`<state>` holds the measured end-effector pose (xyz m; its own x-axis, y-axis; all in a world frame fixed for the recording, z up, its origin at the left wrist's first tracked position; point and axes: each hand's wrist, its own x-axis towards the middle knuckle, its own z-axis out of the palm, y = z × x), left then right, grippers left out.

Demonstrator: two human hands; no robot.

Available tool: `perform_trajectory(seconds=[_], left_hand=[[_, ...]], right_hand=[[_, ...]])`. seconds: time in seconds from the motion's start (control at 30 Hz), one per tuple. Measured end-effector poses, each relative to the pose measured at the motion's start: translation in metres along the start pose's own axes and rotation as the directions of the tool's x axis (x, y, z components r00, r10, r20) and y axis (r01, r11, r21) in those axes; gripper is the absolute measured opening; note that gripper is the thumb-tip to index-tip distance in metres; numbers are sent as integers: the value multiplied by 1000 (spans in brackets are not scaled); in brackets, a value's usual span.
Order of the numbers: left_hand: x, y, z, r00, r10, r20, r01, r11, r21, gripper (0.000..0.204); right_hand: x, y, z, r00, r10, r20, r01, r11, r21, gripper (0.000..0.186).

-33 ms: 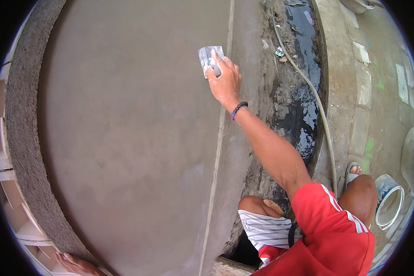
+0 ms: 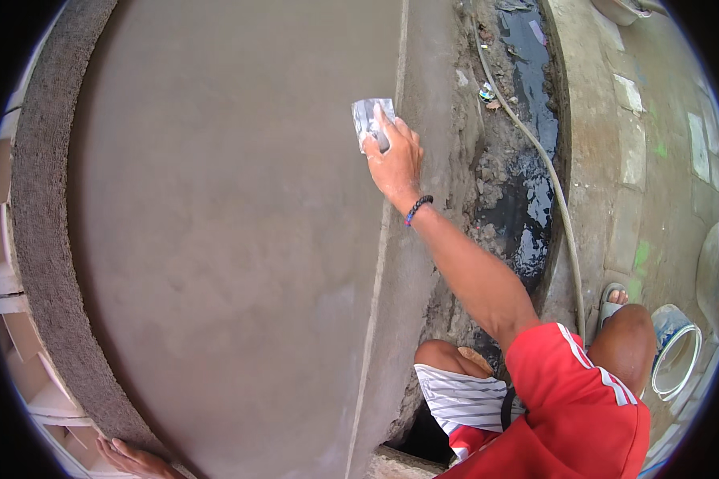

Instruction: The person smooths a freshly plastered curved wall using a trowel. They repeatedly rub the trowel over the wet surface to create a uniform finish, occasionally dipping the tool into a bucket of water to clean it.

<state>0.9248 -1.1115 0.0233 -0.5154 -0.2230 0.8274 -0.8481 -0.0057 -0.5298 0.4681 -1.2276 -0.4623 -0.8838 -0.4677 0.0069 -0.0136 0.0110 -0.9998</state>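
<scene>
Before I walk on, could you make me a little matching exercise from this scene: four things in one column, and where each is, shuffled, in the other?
Things
1. flat, roughly rectangular silvery trowel
2. long, thin, pale hose
3. round white-and-blue bucket
4. bare left hand

Places
A. beside a bent knee, at the picture's right
B. at the outer edge of the rough grey ledge, lower left
C. in the grip of the bare right hand
D. running along the dark, wet channel

Right pairs: 1-C, 2-D, 3-A, 4-B
</scene>
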Motion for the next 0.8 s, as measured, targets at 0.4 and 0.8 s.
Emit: perform_trajectory(seconds=[0.4, 0.8], left_hand=[[-10, -23, 1, 999, 22, -25, -20, 996, 85, 55], [-14, 0, 3, 1000, -11, 16, 10, 996, 90, 51]], right_hand=[[-15, -110, 6, 821, -559, -112, 570, 797, 200, 56], [41, -159, 11, 718, -678, -160, 696, 702, 151, 56]])
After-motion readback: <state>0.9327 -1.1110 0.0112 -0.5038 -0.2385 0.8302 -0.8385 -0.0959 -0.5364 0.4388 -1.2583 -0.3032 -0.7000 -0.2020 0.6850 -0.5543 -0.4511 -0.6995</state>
